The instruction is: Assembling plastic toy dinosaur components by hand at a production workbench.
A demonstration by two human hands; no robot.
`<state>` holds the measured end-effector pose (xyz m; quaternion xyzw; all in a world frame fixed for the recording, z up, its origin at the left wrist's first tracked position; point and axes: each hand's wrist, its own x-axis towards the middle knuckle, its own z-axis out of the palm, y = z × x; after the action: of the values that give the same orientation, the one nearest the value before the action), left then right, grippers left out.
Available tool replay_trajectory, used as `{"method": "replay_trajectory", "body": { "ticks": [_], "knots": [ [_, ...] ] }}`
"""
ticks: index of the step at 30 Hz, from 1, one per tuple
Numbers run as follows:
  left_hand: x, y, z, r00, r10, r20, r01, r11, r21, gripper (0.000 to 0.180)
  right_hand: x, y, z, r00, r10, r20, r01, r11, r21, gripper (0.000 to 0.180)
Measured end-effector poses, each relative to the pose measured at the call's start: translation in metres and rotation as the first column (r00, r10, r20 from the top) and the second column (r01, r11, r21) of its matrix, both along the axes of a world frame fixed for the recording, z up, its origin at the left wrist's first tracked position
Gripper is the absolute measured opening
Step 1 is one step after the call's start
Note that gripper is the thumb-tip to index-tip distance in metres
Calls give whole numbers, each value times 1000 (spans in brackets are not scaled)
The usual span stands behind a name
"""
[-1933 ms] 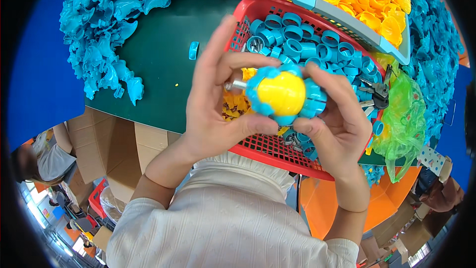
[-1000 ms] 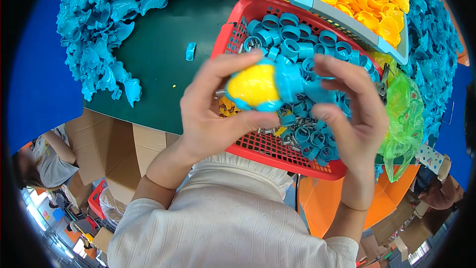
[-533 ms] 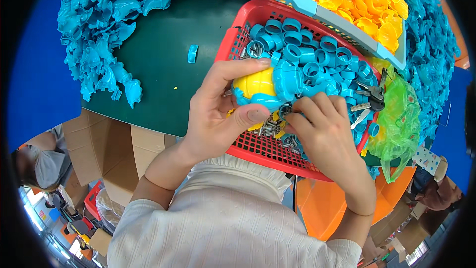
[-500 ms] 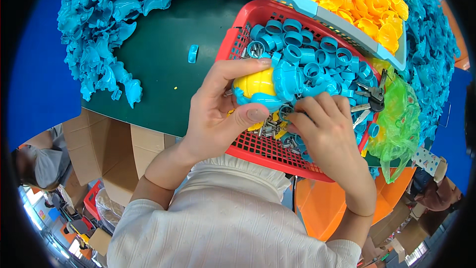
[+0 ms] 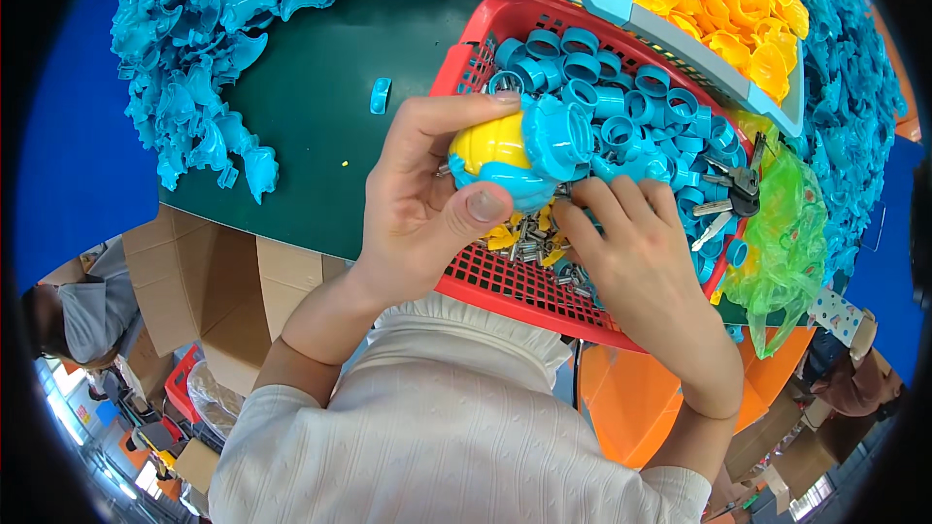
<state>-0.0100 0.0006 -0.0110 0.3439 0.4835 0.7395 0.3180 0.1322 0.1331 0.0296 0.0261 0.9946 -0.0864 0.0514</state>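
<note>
**Yellow-and-blue toy held over the red basket**

I see the round plastic toy point(image 5: 519, 157), a yellow dome wrapped in a light-blue shell with a blue ring-shaped cap at its right end, held just above the near-left part of the red plastic mesh basket point(image 5: 505, 286). My left hand point(image 5: 422, 199) is closed around it: the index finger runs along the top of the yellow dome, the thumb presses the blue shell from below, and the palm cups the left side. A short metal pin sticks out of the toy on the left, next to the fingers.

My right hand point(image 5: 631, 257) sits just to the right of and below the toy, fingers curled down into the basket, with the fingertips among the small metal screws point(image 5: 529, 243) and yellow plastic bits on the basket floor. I cannot tell whether those fingers have pinched anything; the tips are hidden against the heap.

The far half of the basket is filled with light-blue plastic rings point(image 5: 621, 102). At its right rim lies a bunch of metal keys point(image 5: 730, 196), beside a crumpled green translucent plastic bag point(image 5: 791, 247). Beyond the basket stands a pale-blue tray point(image 5: 621, 12) heaped with yellow plastic shells. The basket rests on a dark green table point(image 5: 320, 150), where a single small blue piece point(image 5: 380, 95) lies apart, and a big pile of blue moulded parts point(image 5: 209, 58) spreads to the left.
</note>
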Motion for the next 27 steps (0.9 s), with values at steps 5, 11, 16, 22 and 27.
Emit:
{"method": "replay_trajectory", "body": {
  "ticks": [5, 11, 16, 22, 27],
  "knots": [
    [3, -2, 5, 998, -68, -15, 69, 998, 7, 54, 9, 2, -6, 998, 19, -57, -19, 1000, 5, 23],
    [3, 2, 5, 948, -18, -317, 12, 1000, -23, 53, 3, -1, -2, 985, -28, -168, 10, 994, -108, 14],
    [3, 2, 7, 960, -7, -281, -9, 998, -56, 51, 1, -5, -15, 985, 38, -166, -56, 993, -106, 13],
    [3, 3, 8, 938, -71, -339, 40, 994, -98, 50, 4, -3, -18, 983, 38, -177, -41, 999, -14, 12],
    [2, 0, 6, 942, -64, -331, 28, 993, -113, 51, 3, 8, 10, 854, -472, -219, 194, 679, -708, 20]
  ]
}}
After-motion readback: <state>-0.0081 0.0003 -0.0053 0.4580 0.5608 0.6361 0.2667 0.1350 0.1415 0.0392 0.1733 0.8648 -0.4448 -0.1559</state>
